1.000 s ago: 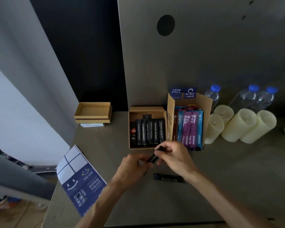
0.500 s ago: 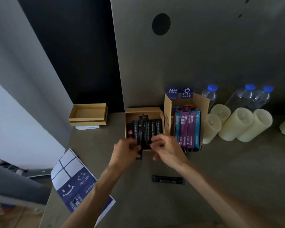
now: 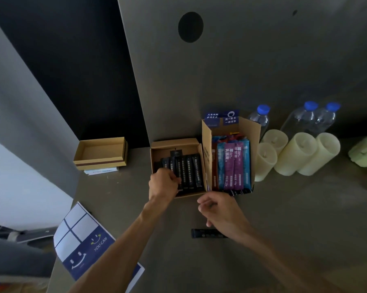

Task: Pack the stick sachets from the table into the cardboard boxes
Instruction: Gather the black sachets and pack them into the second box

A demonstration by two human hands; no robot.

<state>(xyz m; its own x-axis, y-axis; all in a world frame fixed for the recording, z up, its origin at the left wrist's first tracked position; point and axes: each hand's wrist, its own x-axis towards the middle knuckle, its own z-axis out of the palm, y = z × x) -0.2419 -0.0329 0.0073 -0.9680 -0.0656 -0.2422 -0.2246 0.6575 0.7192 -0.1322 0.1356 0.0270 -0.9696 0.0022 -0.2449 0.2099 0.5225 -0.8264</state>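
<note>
A low open cardboard box holds a row of black stick sachets. My left hand reaches into its near left corner, fingers closed on a black sachet that stands among the others. To its right, a taller cardboard box is packed with blue and purple sachets. My right hand hovers just in front of both boxes, fingers loosely curled and holding nothing. One black sachet lies flat on the table below that hand, its right end hidden by my wrist.
An empty cardboard tray sits at the back left on a small stack. Cream candles and water bottles crowd the back right, with a pale green object beyond. A blue-and-white leaflet overhangs the table's left edge.
Both hands carried a black sachet up from the table to the left box. My right hand has let go and drawn back toward me; my left hand stays in the box on the sachet.
</note>
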